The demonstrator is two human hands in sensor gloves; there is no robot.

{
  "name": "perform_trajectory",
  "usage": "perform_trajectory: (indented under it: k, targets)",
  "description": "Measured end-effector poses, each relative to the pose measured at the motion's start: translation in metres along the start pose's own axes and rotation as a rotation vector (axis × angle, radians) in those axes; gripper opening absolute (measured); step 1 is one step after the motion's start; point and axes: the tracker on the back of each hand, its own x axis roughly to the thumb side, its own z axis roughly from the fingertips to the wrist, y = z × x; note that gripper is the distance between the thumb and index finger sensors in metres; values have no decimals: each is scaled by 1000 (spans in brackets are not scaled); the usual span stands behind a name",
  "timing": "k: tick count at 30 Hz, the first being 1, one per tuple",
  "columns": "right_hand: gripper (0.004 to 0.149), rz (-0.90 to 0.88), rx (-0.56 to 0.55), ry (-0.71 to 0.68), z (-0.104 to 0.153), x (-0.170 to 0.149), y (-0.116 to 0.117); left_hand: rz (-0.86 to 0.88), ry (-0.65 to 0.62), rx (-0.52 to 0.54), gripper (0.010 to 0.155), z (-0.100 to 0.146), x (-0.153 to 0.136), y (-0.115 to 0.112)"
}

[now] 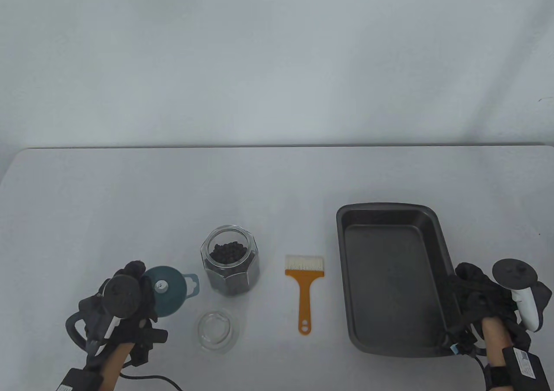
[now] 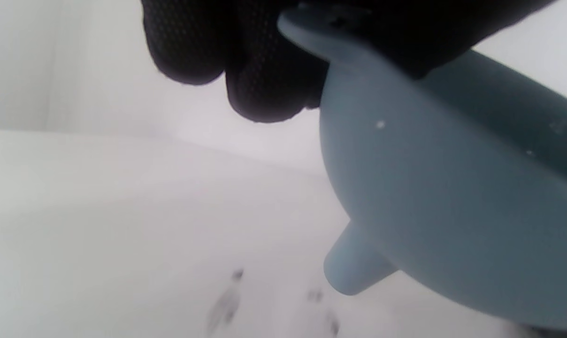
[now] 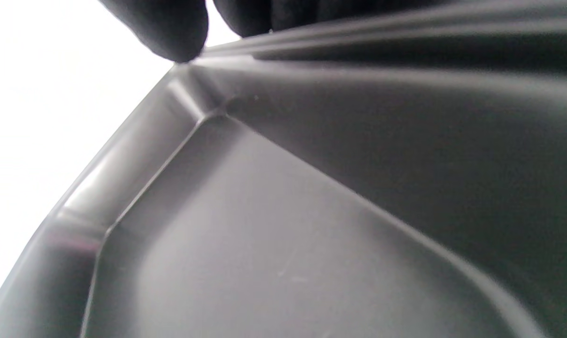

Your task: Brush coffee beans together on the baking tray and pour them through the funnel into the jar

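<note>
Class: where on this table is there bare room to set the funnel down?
Bare patches: the wide strip behind the jar and tray, and the gap between brush and tray. Crowded: near the left hand, where funnel, jar and lid cluster.

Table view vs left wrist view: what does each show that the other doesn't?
Only the table view: the jar with beans inside, its glass lid lying in front of it, the brush, the empty tray with the right hand at its right rim, and the funnel's tab pointing toward the jar.

Only the left wrist view: the funnel's underside with its spout hanging above the table, and small dark marks on the table below.

Both: the left hand gripping the funnel at its rim.
</note>
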Motion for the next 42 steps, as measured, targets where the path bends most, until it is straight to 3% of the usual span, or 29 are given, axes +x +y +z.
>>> perform_trajectory:
  k: [12, 19, 22, 26, 29, 34, 42]
  targets:
    - [57, -3, 11, 2, 0, -1, -1, -114, -53, -85, 54, 8, 14, -11]
    - [57, -6, 16, 2, -1, -1, -2, -8, -137, -58, 71, 20, 26, 29]
    - [57, -6, 12, 1, -1, -1, -2, 34, -260, -45, 73, 39, 45, 41]
    - [57, -6, 14, 4, -1, -1, -2, -93, -438, -186, 81, 67, 81, 26]
    - [58, -9, 14, 3, 0, -1, -2, -176, -501, -313, 85, 72, 98, 5]
    - [58, -14, 17, -1, 0, -1, -1, -269, -508, -451, 85, 68, 111, -25]
    - [58, -12, 17, -2, 0, -1, -1, -250, -487, -557, 83, 58, 110, -43]
